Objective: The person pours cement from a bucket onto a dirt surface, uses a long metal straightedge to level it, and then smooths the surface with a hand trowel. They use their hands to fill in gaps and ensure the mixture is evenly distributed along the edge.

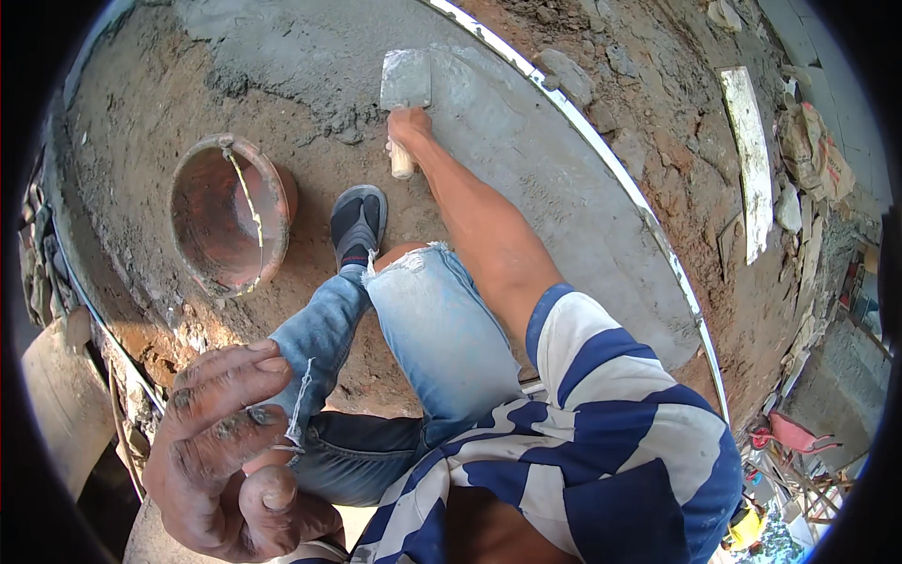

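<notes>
Ideally, the right hand point(410, 125), wrapped round the wooden handle point(402, 165) of the trowel point(406, 79) near the grey mortar's point(554, 179) ragged inner edge, should tilt it only slightly for light, even strokes level with the white edging strip point(613, 162), the left hand point(225, 451) being loosely curled, seemingly empty.

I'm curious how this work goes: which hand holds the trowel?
The right hand, gripping the trowel by its pale handle; the left hand is well away from it.
</notes>
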`<state>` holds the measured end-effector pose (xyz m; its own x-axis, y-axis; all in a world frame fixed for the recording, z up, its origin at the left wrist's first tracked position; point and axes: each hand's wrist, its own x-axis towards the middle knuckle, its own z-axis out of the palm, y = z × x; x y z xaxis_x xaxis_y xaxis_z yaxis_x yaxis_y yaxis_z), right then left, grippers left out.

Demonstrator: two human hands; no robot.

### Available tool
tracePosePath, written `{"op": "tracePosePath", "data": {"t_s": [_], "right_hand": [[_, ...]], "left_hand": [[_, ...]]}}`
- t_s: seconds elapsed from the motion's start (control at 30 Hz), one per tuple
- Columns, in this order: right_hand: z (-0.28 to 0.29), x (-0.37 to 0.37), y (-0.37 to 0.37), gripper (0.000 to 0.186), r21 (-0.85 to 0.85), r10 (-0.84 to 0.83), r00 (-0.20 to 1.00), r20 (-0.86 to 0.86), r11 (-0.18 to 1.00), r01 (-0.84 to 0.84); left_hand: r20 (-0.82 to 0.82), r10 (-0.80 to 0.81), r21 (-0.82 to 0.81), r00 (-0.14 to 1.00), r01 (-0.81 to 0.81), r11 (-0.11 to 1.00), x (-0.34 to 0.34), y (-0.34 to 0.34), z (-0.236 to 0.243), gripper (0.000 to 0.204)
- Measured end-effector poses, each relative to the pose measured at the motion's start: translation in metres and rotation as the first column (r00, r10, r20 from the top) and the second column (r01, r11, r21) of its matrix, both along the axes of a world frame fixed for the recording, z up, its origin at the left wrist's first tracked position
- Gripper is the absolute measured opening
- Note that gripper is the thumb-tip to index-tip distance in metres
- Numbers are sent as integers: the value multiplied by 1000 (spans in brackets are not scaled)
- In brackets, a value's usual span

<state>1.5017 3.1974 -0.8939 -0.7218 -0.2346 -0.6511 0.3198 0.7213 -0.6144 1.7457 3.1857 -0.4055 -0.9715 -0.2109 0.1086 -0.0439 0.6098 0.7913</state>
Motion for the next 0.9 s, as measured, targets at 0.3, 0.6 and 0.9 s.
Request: {"op": "tracePosePath", "data": {"t_s": [0.3,0.6,0.9], "right_hand": [[38,53,213,42,164,-50,980,-193,983,82],[100,136,399,42,116,-674,720,-163,712,692],[80,136,437,44,276,-630,775,-57,736,619]], "left_hand": [[79,109,-155,991,-96,983,-17,11,11,33],[140,52,-215,989,-21,976,-53,39,19,38],[172,-156,-299,973,202,933,-95,80,-15,38]]}}
